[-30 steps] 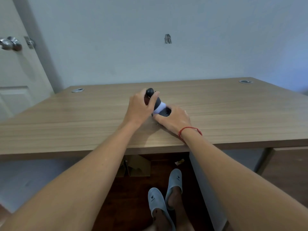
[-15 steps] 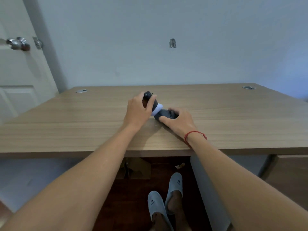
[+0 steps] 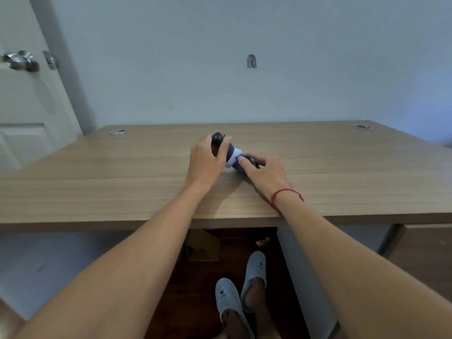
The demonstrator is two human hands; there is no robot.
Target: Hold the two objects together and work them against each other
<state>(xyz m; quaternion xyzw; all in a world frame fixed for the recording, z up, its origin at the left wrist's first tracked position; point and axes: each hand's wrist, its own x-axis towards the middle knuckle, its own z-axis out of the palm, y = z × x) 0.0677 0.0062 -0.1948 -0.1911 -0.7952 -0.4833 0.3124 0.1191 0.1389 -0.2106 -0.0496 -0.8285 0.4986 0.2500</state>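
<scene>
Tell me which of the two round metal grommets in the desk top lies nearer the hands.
The left grommet, at the desk's far-left corner near the door. The other grommet sits farther off at the far-right corner.

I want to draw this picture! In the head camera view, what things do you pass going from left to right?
Door knob → left cable hole cover → left hand gripping the dark device → right hand on its other end → red wrist string → right cable hole cover.
</scene>
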